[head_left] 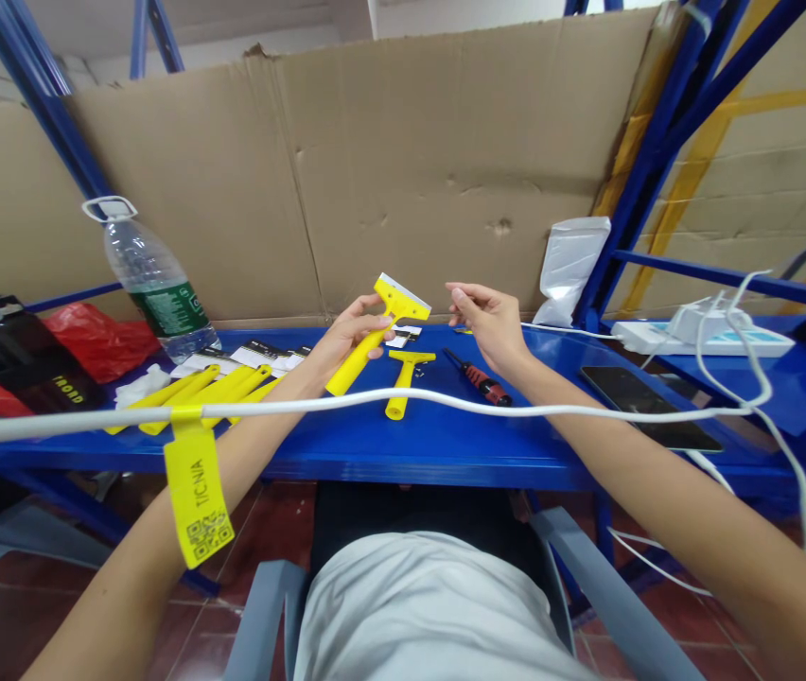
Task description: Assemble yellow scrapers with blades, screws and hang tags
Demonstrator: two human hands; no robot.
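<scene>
In my left hand (347,339) is a yellow scraper (403,307), its wide head with a pale metal edge tilted up and its handle pointing down left. My right hand (494,329) is raised to the right of the scraper head, apart from it, fingers curled to a pinch; anything between the fingertips is too small to make out. Below, a second yellow scraper (401,386) lies on the blue table (346,445), with tiny dark bits (419,373) beside its head. A red and black screwdriver (480,380) lies under my right hand.
Several yellow scrapers (233,390) and printed cards (259,354) lie at left, near a water bottle (158,274) and red plastic bag (105,339). A white cable (346,401) crosses the foreground. At right are a phone (648,405) and power strip (750,342); cardboard (446,170) stands behind.
</scene>
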